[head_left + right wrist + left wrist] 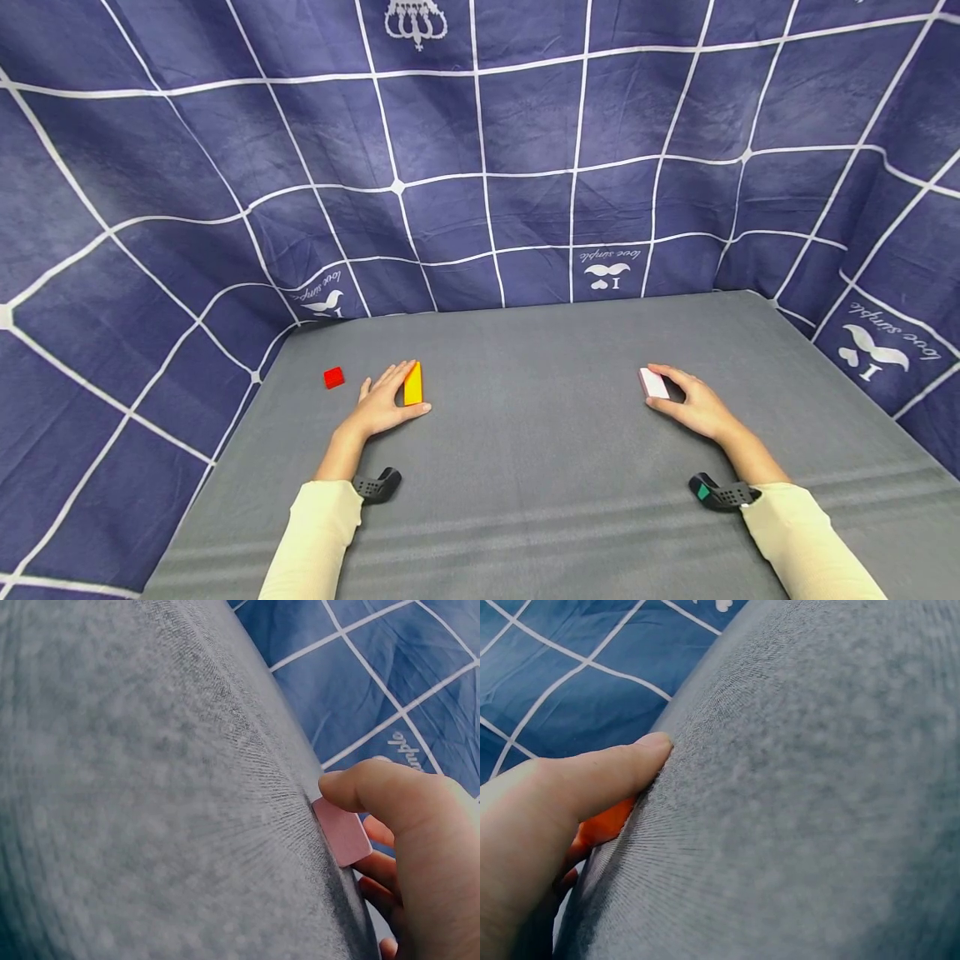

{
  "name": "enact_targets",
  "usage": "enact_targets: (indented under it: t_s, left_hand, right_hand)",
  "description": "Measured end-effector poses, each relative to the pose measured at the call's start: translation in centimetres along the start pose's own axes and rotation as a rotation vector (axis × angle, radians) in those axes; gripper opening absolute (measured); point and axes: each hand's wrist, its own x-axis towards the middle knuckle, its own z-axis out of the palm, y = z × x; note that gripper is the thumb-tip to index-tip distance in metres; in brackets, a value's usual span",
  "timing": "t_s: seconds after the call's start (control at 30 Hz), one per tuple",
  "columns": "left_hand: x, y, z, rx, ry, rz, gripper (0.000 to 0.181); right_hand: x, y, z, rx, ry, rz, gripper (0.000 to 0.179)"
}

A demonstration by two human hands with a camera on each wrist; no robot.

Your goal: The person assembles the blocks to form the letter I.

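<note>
On the left side of the table, my left hand (381,408) spans a yellow block (414,385), with the thumb along its near end and the fingers at its far end. Its orange side (609,823) shows under the thumb in the left wrist view, partly hidden by the hand. At the right, my right hand (696,405) pinches a small block (654,384) with a white top between thumb and fingers. That block's pink side (343,831) faces the right wrist camera. A small red block (333,377) lies left of my left hand, apart from it.
A grey cloth (525,433) covers the table, with soft creases toward the front. Blue curtains (532,208) with white grid lines hang behind the table and along both sides. Each wrist wears a black band (377,486).
</note>
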Motion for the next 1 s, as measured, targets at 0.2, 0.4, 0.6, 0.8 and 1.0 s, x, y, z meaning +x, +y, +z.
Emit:
enact_targets:
  t_s: [0.2, 0.4, 0.6, 0.8, 1.0]
  left_hand:
    - [-0.04, -0.08, -0.09, 0.017, 0.023, 0.011, 0.091]
    - [0.08, -0.21, 0.03, 0.017, 0.053, 0.029, 0.090]
    - [0.11, -0.24, 0.09, 0.007, 0.040, 0.018, 0.091]
    - [-0.05, -0.26, 0.17, -0.008, 0.039, 0.017, 0.091]
    - [-0.12, -0.29, 0.07, -0.013, 0.045, 0.020, 0.091]
  right_hand:
    - [0.12, 0.17, 0.07, 0.003, 0.001, -0.007, 0.058]
    - [0.22, 0.39, 0.02, -0.011, -0.003, 0.008, 0.059]
    - [0.16, 0.43, 0.04, -0.009, -0.004, 0.008, 0.059]
    - [0.06, 0.40, 0.08, -0.010, -0.001, 0.004, 0.059]
    - [0.00, 0.24, 0.06, -0.008, -0.001, 0.005, 0.059]
